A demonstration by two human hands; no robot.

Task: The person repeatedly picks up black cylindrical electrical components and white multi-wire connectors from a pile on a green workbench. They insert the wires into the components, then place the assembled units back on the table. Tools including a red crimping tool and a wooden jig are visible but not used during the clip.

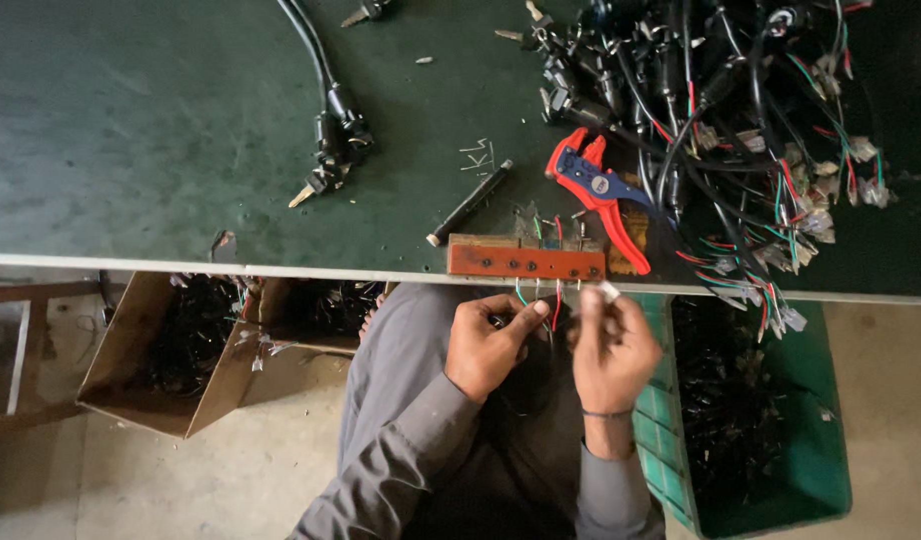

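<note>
Two hands work thin wires just below a red block at the table edge.

The left hand and right hand hide most of what they hold; the dark bundle between them, over the lap, is hard to make out. The left hand's thumb and fingers are pinched together on the wires, green and red strands that run up to the red block. The right hand's fingertips are closed on a small white piece, too small to identify. Just right of the block lies a red-and-blue stripper, partly covered by a tangled harness pile cut off at the top edge. Left of the block lies a black rod.
</note>
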